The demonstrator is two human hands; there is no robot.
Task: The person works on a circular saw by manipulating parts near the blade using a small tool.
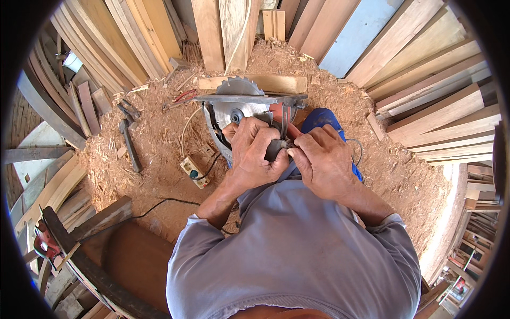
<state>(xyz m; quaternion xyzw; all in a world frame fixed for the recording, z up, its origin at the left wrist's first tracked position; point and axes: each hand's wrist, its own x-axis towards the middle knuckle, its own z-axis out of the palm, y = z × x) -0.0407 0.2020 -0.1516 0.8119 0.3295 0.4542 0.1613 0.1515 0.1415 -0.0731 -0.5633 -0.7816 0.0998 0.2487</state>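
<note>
A circular saw (276,110) is held upright in front of me, its base plate turned away and its toothed blade (238,87) sticking out past the plate. My left hand (254,148) is closed on the near side of the saw's housing, fingers curled beside the blade hub. Against it, my right hand (328,162) pinches a small metal part (287,144) of the saw between thumb and forefinger. Both thumbs nearly meet there, and the fingertips partly cover this piece. Part of the saw's red body shows between the hands.
Just beyond the blade lies a wooden block (279,83) on sawdust-covered ground. A hammer (130,146), red-handled pliers (185,97) and a power strip (195,171) with a cable lie to the left. Planks (207,34) lean all round; another red power tool (47,242) rests at lower left.
</note>
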